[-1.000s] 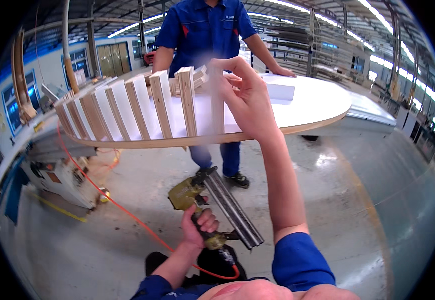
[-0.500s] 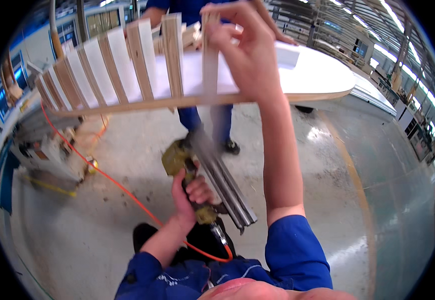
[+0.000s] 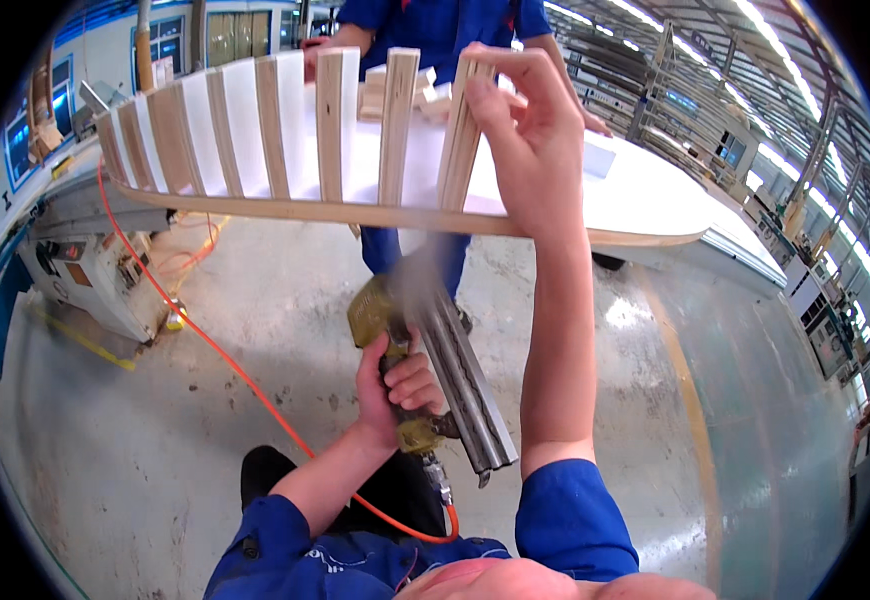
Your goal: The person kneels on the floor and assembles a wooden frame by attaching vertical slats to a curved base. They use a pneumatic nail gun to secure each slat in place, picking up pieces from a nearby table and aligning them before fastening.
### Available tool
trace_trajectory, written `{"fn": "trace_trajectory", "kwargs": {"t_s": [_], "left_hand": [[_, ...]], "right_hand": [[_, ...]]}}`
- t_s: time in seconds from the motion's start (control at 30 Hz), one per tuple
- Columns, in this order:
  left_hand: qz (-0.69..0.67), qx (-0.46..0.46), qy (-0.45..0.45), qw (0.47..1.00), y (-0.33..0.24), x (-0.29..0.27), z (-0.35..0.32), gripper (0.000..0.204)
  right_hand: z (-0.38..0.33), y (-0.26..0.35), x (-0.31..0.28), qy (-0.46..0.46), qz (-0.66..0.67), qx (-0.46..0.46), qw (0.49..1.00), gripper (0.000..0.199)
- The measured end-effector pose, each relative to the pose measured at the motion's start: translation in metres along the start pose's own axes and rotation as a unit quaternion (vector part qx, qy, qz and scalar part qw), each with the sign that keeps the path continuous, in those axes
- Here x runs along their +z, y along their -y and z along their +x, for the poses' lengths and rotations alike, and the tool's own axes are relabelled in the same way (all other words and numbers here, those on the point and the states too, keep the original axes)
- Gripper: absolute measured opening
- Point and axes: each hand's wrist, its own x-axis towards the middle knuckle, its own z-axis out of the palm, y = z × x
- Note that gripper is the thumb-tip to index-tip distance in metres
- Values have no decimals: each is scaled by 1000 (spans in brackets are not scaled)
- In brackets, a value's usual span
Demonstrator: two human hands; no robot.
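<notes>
My left hand (image 3: 400, 385) is wrapped round the grip of a green pneumatic nail gun (image 3: 370, 312), below the near edge of a white board (image 3: 645, 195) with a wooden rim. A grey metal magazine (image 3: 467, 385) slants back toward me from the gun. Its nose end is blurred beneath the board's edge; whether it touches, I cannot tell. My right hand (image 3: 540, 150) pinches the top of a wooden slat (image 3: 462, 150), which stands on the board near that edge, tilted slightly right at its top. To its left, several similar upright slats (image 3: 397, 130) stand in a row along the edge.
Across the board a co-worker in blue (image 3: 435, 30) stands with arms at its sides. Small wooden blocks (image 3: 380, 95) lie on the board. An orange air hose (image 3: 245, 372) runs from the gun across to the left. A white machine (image 3: 105, 290) sits at left.
The view has shifted, so the board appears lower and farther right. The nail gun's nose is closer to the board's edge. My right hand still pinches the slat.
</notes>
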Motion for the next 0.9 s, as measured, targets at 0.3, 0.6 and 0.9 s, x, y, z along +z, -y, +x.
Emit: {"fn": "trace_trajectory", "kwargs": {"t_s": [0.3,0.6,0.9], "left_hand": [[34,2,36,999,1,-9,1,34],[-14,0,51,999,4,-6,-5,35],[1,-5,34,999,0,-5,-4,37]], "right_hand": [[4,12,2,11,-6,60,998,23],[0,10,1,12,6,37,999,24],[3,7,-2,17,17,39,999,26]]}}
